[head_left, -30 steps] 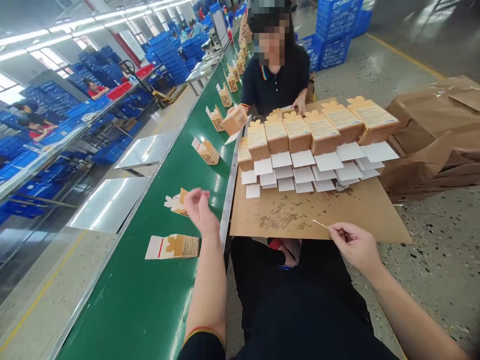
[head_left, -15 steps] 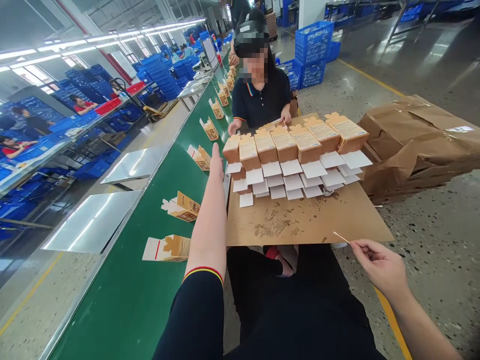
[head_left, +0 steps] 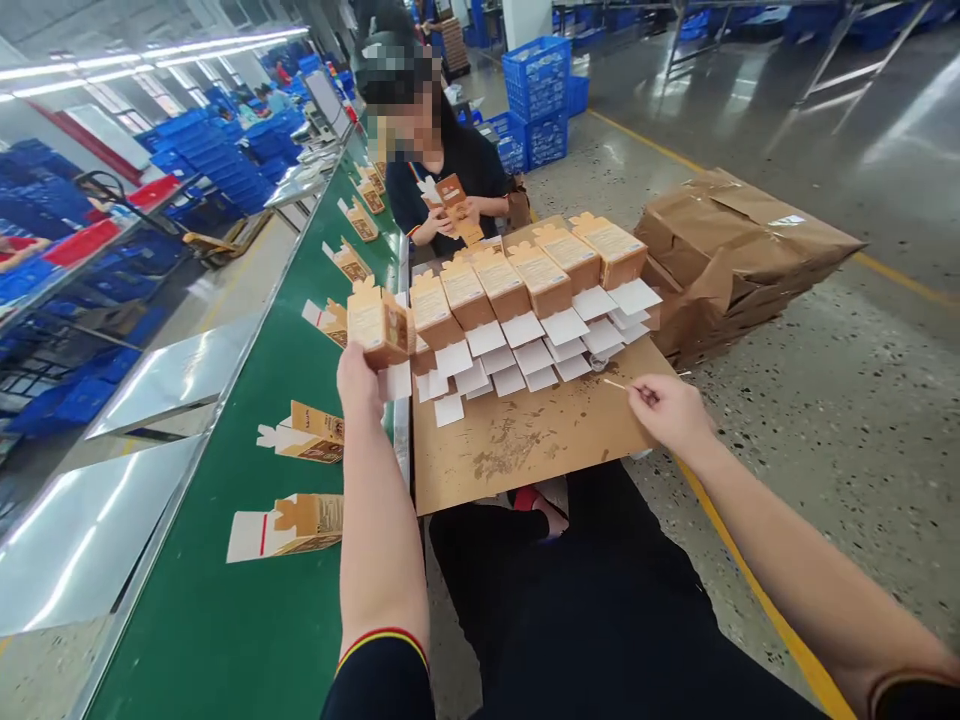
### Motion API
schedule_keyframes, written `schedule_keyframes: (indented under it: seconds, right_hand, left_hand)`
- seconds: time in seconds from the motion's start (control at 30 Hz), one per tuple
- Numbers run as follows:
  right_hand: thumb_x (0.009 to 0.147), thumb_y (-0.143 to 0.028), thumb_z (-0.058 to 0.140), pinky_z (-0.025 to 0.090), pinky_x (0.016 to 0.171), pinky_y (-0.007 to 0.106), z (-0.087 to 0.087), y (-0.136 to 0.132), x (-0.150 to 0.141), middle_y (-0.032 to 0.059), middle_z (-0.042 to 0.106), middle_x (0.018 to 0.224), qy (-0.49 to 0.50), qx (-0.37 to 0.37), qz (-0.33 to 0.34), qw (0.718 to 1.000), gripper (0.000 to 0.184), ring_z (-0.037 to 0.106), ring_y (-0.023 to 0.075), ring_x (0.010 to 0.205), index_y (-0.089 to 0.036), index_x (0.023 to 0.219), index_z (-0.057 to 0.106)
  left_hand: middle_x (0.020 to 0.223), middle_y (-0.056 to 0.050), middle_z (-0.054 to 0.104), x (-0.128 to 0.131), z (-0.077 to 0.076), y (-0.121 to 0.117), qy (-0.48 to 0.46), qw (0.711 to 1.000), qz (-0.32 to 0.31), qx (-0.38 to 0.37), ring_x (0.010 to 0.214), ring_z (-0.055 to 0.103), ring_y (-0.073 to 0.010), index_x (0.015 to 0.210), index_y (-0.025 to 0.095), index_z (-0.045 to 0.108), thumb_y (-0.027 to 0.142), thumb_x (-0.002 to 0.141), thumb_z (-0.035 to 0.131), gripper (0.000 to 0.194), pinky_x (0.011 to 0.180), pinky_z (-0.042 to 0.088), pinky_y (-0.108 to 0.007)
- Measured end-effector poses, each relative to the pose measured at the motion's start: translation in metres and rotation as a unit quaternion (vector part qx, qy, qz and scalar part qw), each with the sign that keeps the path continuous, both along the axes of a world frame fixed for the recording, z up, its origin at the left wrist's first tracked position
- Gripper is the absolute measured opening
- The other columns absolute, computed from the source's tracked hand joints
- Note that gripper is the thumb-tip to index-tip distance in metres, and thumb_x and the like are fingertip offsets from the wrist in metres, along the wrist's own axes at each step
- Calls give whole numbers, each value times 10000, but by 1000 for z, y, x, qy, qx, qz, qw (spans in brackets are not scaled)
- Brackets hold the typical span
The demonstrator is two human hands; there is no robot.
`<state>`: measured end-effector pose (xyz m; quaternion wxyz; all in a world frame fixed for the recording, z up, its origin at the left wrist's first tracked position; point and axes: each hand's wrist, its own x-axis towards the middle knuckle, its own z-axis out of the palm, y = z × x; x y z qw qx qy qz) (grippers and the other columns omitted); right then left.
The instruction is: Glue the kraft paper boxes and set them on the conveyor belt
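Observation:
My left hand is closed on a brown-and-tan cardboard box, held over the edge of the green conveyor belt. Its top flaps stand up and a white flap hangs at its lower right. Most of the fingers are hidden by the box. Between the fingertips of my right hand is a thin pale cotton swab, pointing left over the cardboard sheet. Just beyond it stand stacked rows of similar boxes, their white flaps sticking out towards me.
Several open boxes stand in a line along the belt. Across the stack a co-worker handles an unfolded box. A large brown paper-wrapped pile is on the floor at right; blue crates stand behind.
My left hand has taken the leftmost box from the stack and drawn it back towards me. My right hand with the swab has moved inward over the sheet. The co-worker has lifted a box.

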<state>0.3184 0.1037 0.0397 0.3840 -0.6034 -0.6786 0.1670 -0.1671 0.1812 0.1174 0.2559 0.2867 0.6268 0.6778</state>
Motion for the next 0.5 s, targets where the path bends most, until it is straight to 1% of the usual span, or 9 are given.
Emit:
schedule_keyframes:
  seconds: [0.07, 0.1, 0.17, 0.23, 0.3, 0.37, 0.4, 0.47, 0.5]
  right_hand:
    - [942, -291, 642, 426, 649, 330, 7, 27, -4, 15, 586, 653, -53, -2, 16, 998, 301, 543, 192, 634, -273, 672, 510]
    - [931, -242, 636, 407, 659, 335, 9, 38, -5, 19, 576, 663, -77, -6, 24, 997, 333, 526, 191, 643, -279, 658, 449]
    - [921, -170, 627, 376, 672, 343, 12, 56, -8, 26, 565, 684, -110, -17, 39, 993, 384, 493, 185, 654, -291, 654, 379]
    - [934, -148, 634, 357, 679, 345, 11, 68, -9, 28, 554, 688, -123, -29, 56, 990, 412, 464, 176, 656, -301, 657, 371]
    - [944, -158, 670, 352, 677, 345, 8, 78, -10, 20, 532, 675, -128, -42, 69, 988, 431, 440, 170, 650, -307, 653, 390]
    - [934, -164, 719, 356, 671, 348, 4, 86, -10, 9, 498, 653, -136, -51, 77, 986, 462, 423, 171, 640, -312, 636, 398]
    - [928, -166, 740, 363, 670, 350, 3, 90, -10, 3, 480, 642, -138, -54, 78, 986, 482, 417, 174, 635, -315, 625, 395]
    - [940, -191, 762, 380, 674, 358, 2, 96, -7, -3, 452, 632, -140, -57, 83, 985, 518, 408, 179, 630, -322, 611, 384]
    - [960, -216, 759, 388, 679, 362, 2, 97, -5, -3, 447, 634, -141, -57, 85, 985, 527, 404, 179, 629, -325, 611, 379]
  left_hand:
    - [1060, -65, 782, 3, -2, -31, -26, 1000, 12, 11, 1074, 753, -245, 975, 235, 696, 541, 859, 789, 340, 954, 622, -341]
    - [1065, -68, 793, 5, -4, -48, -40, 999, -1, 19, 1102, 763, -261, 965, 239, 704, 530, 829, 795, 334, 976, 626, -355]
    - [1119, -83, 824, 11, -12, -84, -62, 996, -59, 35, 1199, 773, -304, 991, 243, 744, 514, 772, 817, 356, 1048, 626, -394]
    - [1211, -104, 845, 21, -26, -120, -88, 989, -116, 31, 1285, 767, -344, 1087, 243, 792, 488, 729, 861, 439, 1113, 616, -441]
    - [1291, -128, 845, 36, -46, -150, -119, 981, -153, 3, 1329, 764, -371, 1192, 245, 807, 464, 703, 919, 548, 1146, 611, -485]
    - [1367, -147, 830, 54, -67, -172, -142, 974, -175, -23, 1354, 762, -386, 1276, 254, 794, 454, 691, 976, 645, 1162, 611, -525]
    - [1402, -152, 819, 63, -78, -180, -149, 972, -177, -29, 1363, 762, -391, 1315, 263, 780, 449, 675, 1008, 705, 1166, 612, -542]
    - [1446, -158, 804, 77, -94, -188, -157, 973, -166, -29, 1370, 765, -396, 1386, 280, 748, 439, 616, 1073, 850, 1169, 618, -561]
    - [1448, -161, 803, 83, -99, -190, -159, 974, -159, -31, 1369, 769, -399, 1408, 282, 737, 435, 585, 1100, 912, 1172, 620, -567]
